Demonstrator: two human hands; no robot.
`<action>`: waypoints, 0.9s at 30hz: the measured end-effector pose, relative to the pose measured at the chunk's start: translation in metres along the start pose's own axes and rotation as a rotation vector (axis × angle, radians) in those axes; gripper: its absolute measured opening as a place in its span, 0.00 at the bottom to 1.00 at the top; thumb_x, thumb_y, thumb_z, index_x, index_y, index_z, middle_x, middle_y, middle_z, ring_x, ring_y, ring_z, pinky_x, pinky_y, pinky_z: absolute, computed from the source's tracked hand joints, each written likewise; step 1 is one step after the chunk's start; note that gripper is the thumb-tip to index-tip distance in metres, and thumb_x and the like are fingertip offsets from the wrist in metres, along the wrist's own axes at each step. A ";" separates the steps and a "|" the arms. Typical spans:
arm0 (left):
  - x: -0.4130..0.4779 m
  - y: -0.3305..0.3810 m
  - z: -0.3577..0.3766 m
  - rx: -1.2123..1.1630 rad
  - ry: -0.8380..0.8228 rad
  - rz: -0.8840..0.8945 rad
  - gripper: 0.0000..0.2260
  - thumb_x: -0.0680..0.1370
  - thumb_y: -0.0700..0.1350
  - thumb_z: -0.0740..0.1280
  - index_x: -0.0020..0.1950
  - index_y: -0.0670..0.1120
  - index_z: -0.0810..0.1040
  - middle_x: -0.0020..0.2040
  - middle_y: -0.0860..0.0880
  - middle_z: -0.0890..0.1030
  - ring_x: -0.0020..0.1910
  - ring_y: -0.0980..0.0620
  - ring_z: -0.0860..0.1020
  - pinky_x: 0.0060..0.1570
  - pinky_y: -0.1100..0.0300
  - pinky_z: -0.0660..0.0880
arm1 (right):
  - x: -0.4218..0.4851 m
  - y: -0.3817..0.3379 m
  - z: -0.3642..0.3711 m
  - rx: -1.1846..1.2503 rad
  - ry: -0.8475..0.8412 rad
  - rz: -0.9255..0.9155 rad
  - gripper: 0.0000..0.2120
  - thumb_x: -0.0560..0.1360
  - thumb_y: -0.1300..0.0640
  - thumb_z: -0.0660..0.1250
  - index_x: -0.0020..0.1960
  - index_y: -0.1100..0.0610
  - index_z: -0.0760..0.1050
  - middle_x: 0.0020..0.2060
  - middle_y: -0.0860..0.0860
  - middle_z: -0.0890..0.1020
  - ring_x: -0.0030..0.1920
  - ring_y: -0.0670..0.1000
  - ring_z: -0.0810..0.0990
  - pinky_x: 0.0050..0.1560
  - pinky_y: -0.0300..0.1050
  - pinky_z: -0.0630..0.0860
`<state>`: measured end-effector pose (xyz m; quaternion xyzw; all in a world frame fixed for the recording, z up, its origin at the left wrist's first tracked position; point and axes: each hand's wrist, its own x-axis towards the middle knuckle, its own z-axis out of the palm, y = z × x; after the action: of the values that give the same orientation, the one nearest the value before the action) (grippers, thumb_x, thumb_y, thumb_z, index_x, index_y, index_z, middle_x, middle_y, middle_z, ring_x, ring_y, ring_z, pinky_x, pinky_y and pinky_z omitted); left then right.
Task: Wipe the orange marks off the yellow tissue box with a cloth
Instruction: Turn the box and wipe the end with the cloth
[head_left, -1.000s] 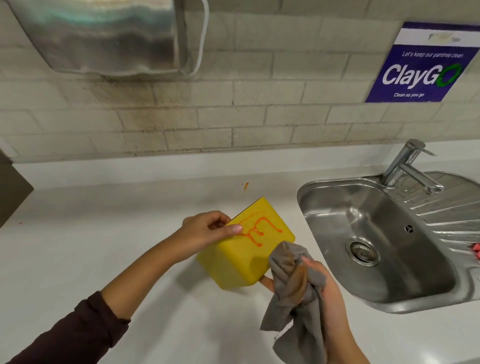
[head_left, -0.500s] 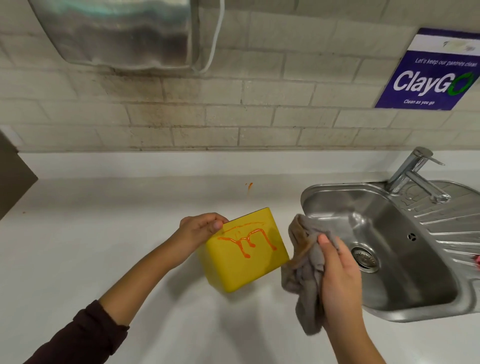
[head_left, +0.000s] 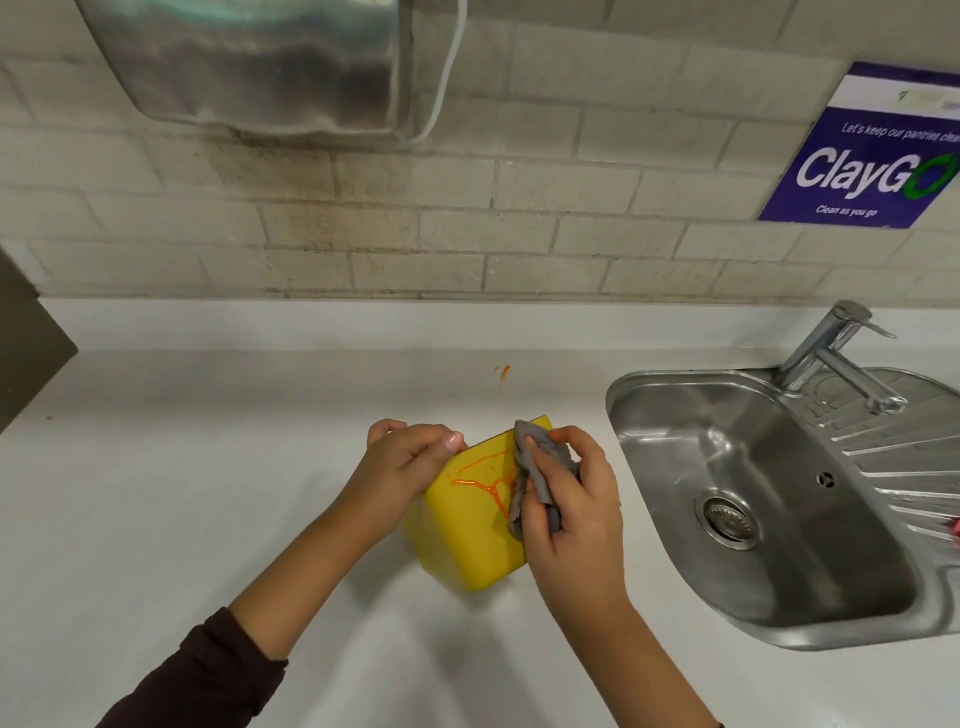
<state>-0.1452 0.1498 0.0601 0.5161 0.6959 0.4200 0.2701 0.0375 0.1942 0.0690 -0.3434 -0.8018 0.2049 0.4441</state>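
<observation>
Edges and room. The white counter (head_left: 208, 493) ran back to a tiled wall (head_left: 467, 234). A broad stretch of its surface lay to the left of the work and in front of it. On the right, the rim of a steel sink (head_left: 618, 410) stood near the right hand (head_left: 576, 509), with a strip of counter between them. A tap (head_left: 836, 353) rose at the sink's far corner, well apart from the hands. A small orange spot (head_left: 503, 371) sat on the counter behind the box, near the wall. A dark panel (head_left: 26, 343) cut in at the far left edge. A metal dispenser (head_left: 260, 62) and a blue sign (head_left: 872, 156) were fixed on the wall above.

Task item. The yellow tissue box (head_left: 467, 530) was at mid-counter, between the two hands, tilted with one face turned up. Whether its lowest corner touched the counter could not be told. The orange marks (head_left: 480, 480) ran across the upper part of that face.

Grip. The left hand (head_left: 400, 467) gripped the box at its upper left edge, thumb laid along the top and fingers curled round the far side. The right hand held a bunched grey cloth (head_left: 540, 467), fingers curled closely about it, and pressed it against the right side of the marked face. The cloth covered the right end of the marks; the left part was exposed.
</observation>
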 end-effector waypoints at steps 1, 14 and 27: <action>0.000 0.001 -0.001 0.003 0.001 0.013 0.22 0.68 0.68 0.47 0.41 0.61 0.78 0.45 0.58 0.80 0.60 0.47 0.66 0.55 0.62 0.61 | 0.000 0.002 -0.001 -0.002 -0.018 -0.030 0.18 0.74 0.56 0.58 0.62 0.55 0.76 0.61 0.50 0.71 0.55 0.49 0.73 0.53 0.47 0.75; 0.006 0.001 -0.006 -0.077 -0.008 0.074 0.22 0.72 0.64 0.53 0.41 0.54 0.81 0.40 0.53 0.81 0.52 0.44 0.74 0.54 0.49 0.72 | 0.007 0.004 0.002 -0.018 0.007 0.017 0.18 0.75 0.56 0.56 0.60 0.53 0.78 0.55 0.52 0.73 0.49 0.50 0.76 0.45 0.47 0.76; 0.011 -0.006 -0.007 -0.056 0.003 0.018 0.20 0.69 0.67 0.53 0.41 0.60 0.80 0.45 0.57 0.82 0.57 0.45 0.70 0.58 0.59 0.66 | 0.017 0.002 0.008 -0.022 0.064 0.089 0.18 0.73 0.56 0.57 0.57 0.54 0.80 0.51 0.49 0.74 0.37 0.45 0.76 0.34 0.31 0.69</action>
<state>-0.1574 0.1570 0.0587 0.5140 0.6795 0.4426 0.2797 0.0252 0.2072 0.0733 -0.3898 -0.7733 0.2045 0.4564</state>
